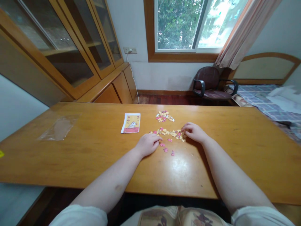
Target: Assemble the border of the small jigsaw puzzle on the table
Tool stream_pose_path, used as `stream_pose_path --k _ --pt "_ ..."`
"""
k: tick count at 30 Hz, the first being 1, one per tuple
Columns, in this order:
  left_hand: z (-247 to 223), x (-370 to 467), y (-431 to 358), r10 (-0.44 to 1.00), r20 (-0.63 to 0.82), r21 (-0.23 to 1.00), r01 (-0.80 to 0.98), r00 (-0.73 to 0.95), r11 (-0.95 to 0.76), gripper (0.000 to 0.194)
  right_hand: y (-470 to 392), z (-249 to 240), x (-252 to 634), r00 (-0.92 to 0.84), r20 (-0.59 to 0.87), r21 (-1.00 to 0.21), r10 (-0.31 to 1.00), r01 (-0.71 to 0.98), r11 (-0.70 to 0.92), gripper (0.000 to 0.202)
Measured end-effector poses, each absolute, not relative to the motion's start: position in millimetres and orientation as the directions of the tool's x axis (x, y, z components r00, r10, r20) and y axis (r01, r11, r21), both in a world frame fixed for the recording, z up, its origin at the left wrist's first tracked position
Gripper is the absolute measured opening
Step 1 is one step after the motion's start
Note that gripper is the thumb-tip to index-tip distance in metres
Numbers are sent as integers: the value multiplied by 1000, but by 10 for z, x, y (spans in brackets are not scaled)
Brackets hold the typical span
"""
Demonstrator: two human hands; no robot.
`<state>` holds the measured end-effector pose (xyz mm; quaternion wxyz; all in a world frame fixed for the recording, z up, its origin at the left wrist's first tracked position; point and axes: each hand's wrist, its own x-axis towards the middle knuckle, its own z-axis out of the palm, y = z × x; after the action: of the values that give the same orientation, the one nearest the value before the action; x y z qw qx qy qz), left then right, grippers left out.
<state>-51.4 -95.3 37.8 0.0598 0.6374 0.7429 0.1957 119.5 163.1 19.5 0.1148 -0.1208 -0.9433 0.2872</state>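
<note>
My left hand (148, 144) rests palm down on the table at the left end of a loose row of jigsaw pieces (175, 133). Its fingers are loosely bent, apart, and partly cover pieces at that end. At the row's right end is my right hand (194, 131), fingers bent and slightly apart, fingertips touching the pieces. No piece shows clearly in either grip. Several pink pieces (166, 149) lie separately between my hands, nearer to me. Beyond the row sits a second heap of yellow, pink and white pieces (164, 116).
A picture card (131, 123) with a white animal on yellow and pink lies left of the pieces. Farther left is a clear plastic bag (57, 128). The wooden table (94, 163) ends close to my lap. An armchair (209, 83) stands beyond its far edge.
</note>
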Motion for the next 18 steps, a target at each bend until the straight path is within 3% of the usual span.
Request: stream_pose_path --k 18 --pt "292 -500 -918 951 218 406 906 -221 117 27 1612 52 1091 -977 81 -470 196 135 872 22"
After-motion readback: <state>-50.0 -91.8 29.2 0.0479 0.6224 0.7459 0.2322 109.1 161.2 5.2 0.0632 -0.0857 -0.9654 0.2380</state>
